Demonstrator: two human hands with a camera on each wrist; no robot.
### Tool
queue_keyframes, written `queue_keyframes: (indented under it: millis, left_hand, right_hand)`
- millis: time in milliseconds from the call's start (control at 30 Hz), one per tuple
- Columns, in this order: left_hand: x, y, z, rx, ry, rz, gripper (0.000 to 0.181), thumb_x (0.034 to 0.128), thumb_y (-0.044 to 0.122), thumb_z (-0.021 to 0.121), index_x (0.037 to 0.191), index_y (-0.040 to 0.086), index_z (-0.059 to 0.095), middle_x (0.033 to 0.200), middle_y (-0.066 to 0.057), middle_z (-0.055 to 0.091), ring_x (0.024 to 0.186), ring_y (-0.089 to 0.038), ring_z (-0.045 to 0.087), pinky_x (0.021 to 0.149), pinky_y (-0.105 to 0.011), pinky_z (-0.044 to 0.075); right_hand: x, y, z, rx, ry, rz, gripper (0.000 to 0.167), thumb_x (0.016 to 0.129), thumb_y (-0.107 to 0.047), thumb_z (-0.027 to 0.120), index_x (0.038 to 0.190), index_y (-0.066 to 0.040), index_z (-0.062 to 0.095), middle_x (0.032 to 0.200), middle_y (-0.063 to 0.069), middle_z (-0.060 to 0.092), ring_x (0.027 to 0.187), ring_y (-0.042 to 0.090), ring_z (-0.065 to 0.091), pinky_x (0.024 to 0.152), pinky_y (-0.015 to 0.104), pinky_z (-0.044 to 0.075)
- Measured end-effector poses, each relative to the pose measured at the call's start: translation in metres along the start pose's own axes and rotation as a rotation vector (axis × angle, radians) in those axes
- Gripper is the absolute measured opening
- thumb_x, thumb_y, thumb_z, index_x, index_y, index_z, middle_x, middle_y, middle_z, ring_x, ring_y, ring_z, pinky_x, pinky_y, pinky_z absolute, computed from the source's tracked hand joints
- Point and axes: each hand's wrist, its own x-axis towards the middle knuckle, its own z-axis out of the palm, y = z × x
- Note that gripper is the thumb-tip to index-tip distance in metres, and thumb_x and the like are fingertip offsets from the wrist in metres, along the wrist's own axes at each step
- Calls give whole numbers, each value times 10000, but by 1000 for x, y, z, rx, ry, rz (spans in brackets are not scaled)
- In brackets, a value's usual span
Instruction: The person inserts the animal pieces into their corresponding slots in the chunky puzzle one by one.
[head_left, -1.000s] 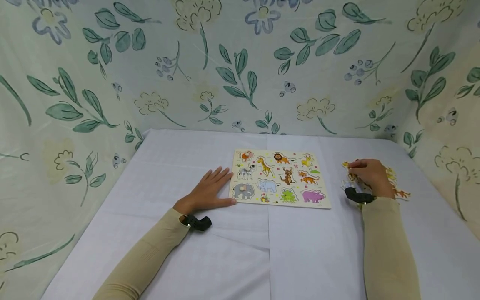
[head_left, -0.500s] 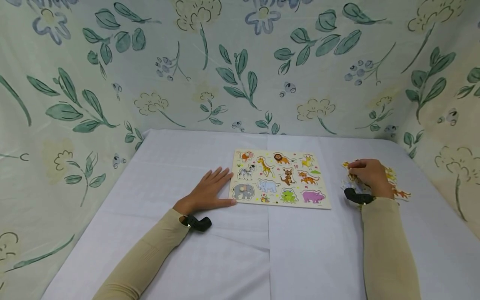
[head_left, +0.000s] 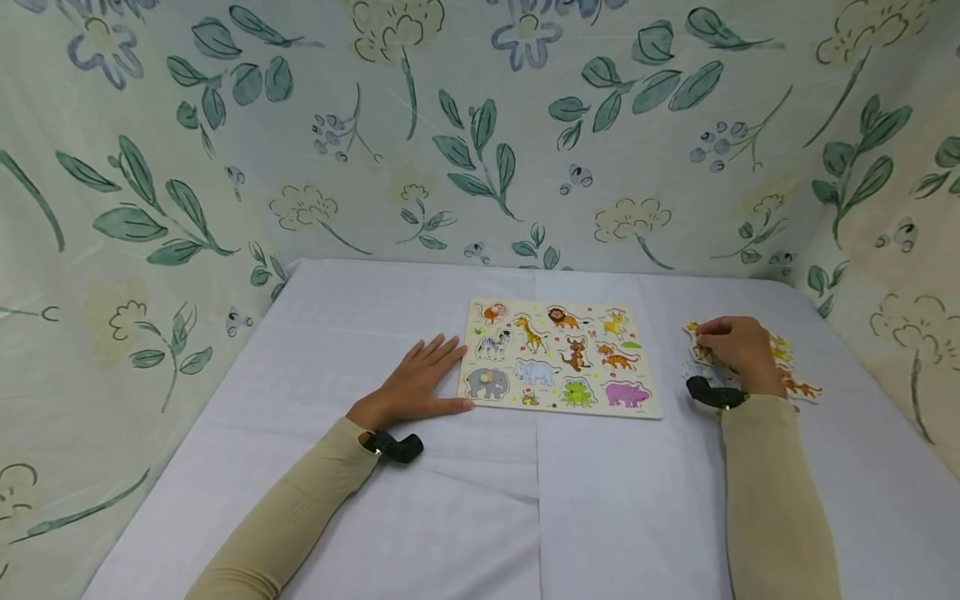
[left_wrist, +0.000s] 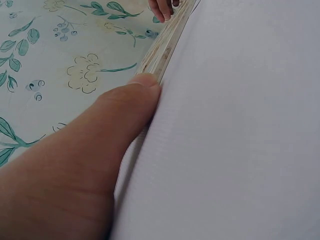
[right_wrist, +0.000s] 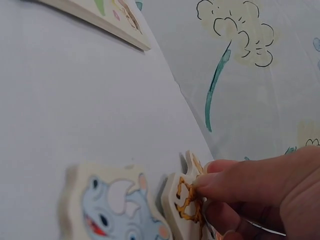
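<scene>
A wooden animal puzzle board point(head_left: 559, 357) lies on the white-covered table, and a grey elephant piece point(head_left: 487, 383) with a round knob sits at its near left corner. My left hand point(head_left: 416, 381) rests flat with spread fingers at the board's left side. In the left wrist view its thumb point(left_wrist: 120, 107) touches the board's edge. To the right of the board, my right hand point(head_left: 738, 348) pinches a yellow-and-brown puzzle piece point(right_wrist: 186, 202) between thumb and fingers. Beside that piece lies a light blue animal piece point(right_wrist: 117, 205). My fingers partly cover the pinched piece.
Several more loose puzzle pieces point(head_left: 801, 387) lie around and under the right hand, partly hidden by it. A floral curtain point(head_left: 480, 167) stands behind the table and along both sides. Dark wrist cameras point(head_left: 401, 447) are strapped to both wrists.
The right hand has shifted very slightly among the loose pieces, still pinching. My left hand and the board have stayed in place.
</scene>
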Motion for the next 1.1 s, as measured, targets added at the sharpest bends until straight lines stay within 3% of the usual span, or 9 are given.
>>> queue_keyframes:
  millis: [300, 767, 1100]
  left_hand:
    - [-1, 0, 0, 2, 5, 3, 979, 814, 764, 488, 1550, 175, 225, 1606, -31, 170, 1481, -254, 74, 1183, -479, 48]
    - [0, -1, 2, 1, 3, -1, 985, 808, 782, 470, 1551, 184, 222, 1607, -20, 167, 1482, -242, 67, 1184, -472, 41]
    - [1, -2, 3, 0, 13, 8, 998, 803, 800, 448, 1550, 177, 225, 1608, -27, 169, 1482, -252, 73, 1183, -479, 43]
  right_hand:
    - [-1, -8, 0, -12, -7, -38, 301, 955, -188, 598, 1179, 13, 609, 1215, 244, 545, 1042, 362, 489, 684, 337, 431]
    - [-4, -23, 10, -37, 18, -103, 260, 954, -165, 600, 1146, 8, 628, 1192, 246, 549, 1054, 380, 469, 818, 482, 423]
    - [-6, -34, 14, -28, 6, -101, 273, 962, -171, 596, 1172, 1, 619, 1216, 248, 527, 1079, 397, 454, 909, 560, 407]
